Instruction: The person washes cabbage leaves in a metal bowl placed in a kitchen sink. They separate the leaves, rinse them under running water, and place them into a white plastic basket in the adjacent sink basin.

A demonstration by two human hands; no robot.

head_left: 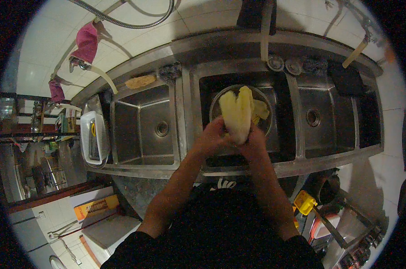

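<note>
Both my hands hold a pale yellow-green napa cabbage (pixel 237 114) over the middle sink, its white base toward me and its leafy end pointing away. My left hand (pixel 211 136) grips the lower left side, and my right hand (pixel 256 141) closes round the lower right side near the base. Under the cabbage a round metal bowl (pixel 264 127) sits in the middle sink (pixel 281 143). Loose yellow-green leaves (pixel 260 109) lie in the bowl, right of the cabbage. The cabbage hides much of the bowl, and some of my fingertips are hidden behind it.
Steel sinks flank the middle one, left (pixel 142 116) and right (pixel 331 127). A white plastic basket (pixel 87 139) stands at the far left. A loofah-like scrubber (pixel 140 81) and a dark scouring pad (pixel 169 71) lie on the back ledge. A pale spout (pixel 265 40) hangs above.
</note>
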